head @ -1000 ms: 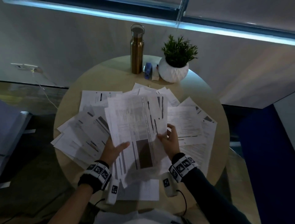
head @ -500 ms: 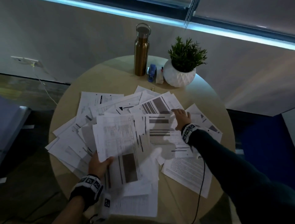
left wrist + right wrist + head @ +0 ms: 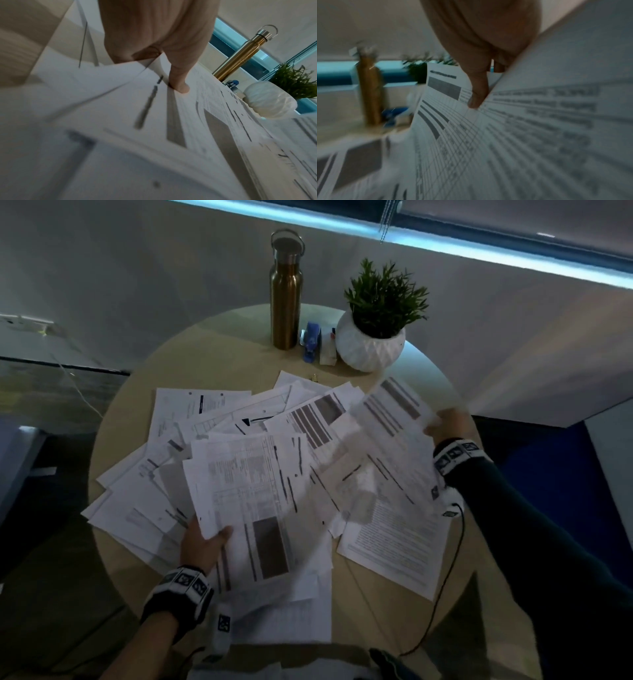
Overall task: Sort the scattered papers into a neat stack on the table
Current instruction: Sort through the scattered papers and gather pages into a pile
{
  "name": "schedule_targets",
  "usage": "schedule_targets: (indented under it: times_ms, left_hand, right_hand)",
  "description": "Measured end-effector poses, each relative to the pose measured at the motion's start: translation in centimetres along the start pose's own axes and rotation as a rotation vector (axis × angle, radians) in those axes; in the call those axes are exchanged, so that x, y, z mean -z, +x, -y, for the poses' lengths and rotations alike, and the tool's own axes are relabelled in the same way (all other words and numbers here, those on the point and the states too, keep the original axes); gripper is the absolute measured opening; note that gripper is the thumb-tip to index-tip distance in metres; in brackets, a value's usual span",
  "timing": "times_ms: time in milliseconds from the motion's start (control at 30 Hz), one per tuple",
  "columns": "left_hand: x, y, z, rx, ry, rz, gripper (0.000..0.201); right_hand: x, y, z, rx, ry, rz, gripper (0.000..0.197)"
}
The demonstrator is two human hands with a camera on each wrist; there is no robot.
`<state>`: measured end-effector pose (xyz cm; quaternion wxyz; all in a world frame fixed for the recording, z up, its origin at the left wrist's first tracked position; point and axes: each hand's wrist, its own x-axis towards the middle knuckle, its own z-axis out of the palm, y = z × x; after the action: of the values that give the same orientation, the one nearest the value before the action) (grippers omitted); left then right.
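Observation:
White printed papers (image 3: 212,440) lie scattered and overlapping across the round wooden table (image 3: 219,361). My left hand (image 3: 205,546) grips the lower left corner of a small bundle of sheets (image 3: 253,501), thumb on top; in the left wrist view the thumb (image 3: 180,81) presses on the bundle (image 3: 205,121). At the right edge my right hand (image 3: 445,422) pinches a sheet with dark bars (image 3: 390,419) and lifts it off the pile. The right wrist view shows fingers (image 3: 479,94) pinching that sheet (image 3: 539,135), blurred by motion.
At the back of the table stand a gold metal bottle (image 3: 285,292), a blue stapler (image 3: 311,342) and a green plant in a white pot (image 3: 371,344). A black cable (image 3: 448,594) hangs from my right wrist over the table's right edge. Dark floor surrounds the table.
My right hand reached to the far right papers, took hold of a sheet and has lifted it up and to the right. My left hand keeps holding the bundle.

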<state>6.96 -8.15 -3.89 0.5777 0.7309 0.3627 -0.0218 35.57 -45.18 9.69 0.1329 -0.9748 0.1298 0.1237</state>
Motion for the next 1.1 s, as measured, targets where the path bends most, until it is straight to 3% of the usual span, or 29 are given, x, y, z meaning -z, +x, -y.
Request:
schedule_targets:
  times_ms: [100,167,267,400,500,633,767,867,967,1067,1100]
  left_hand:
    - [0.1,0.2,0.4,-0.003,0.002,0.009,0.055]
    - [0.1,0.2,0.3,-0.004,0.002,0.011,0.054]
    - [0.0,0.2,0.3,0.004,0.029,0.004,0.057]
    - [0.0,0.2,0.0,-0.006,0.046,-0.006,0.059]
    - [0.1,0.4,0.2,-0.009,0.047,0.0,0.059]
    - [0.1,0.6,0.6,0.01,0.038,0.006,0.058]
    - [0.1,0.7,0.6,0.029,0.032,0.0,0.058]
    - [0.1,0.6,0.5,0.008,0.028,-0.013,0.057]
    - [0.0,0.3,0.2,-0.013,0.016,0.007,0.054]
    - [0.1,0.3,0.5,0.0,0.012,0.016,0.051]
    - [0.2,0.3,0.7,0.001,0.025,0.012,0.051]
  right_hand:
    - [1.8,-3.3,-4.6,-0.311,0.23,0.055,0.052]
    - [1.0,-7.4,-6.7,-0.403,0.211,0.111,0.064]
    - [-3.0,-13.7,-9.0,-0.24,-0.208,0.335,0.068]
    - [-6.0,-18.6,-8.0,-0.202,-0.202,0.439,0.063]
    - [-6.4,-19.5,-7.6,-0.359,0.053,0.429,0.058]
    - [-5.9,-17.1,-7.4,-0.676,0.779,0.128,0.041]
    - [-5.7,-15.1,-6.4,-0.675,0.99,0.095,0.045]
    - [-5.7,-14.2,-4.5,-0.587,0.812,0.195,0.042]
    - [-5.6,-14.4,-2.0,-0.344,0.338,0.37,0.013]
    - [-6.1,-13.7,-0.9,-0.207,0.021,0.448,0.023]
    - [-6.3,-13.6,-1.0,-0.2,0.013,0.436,0.019]
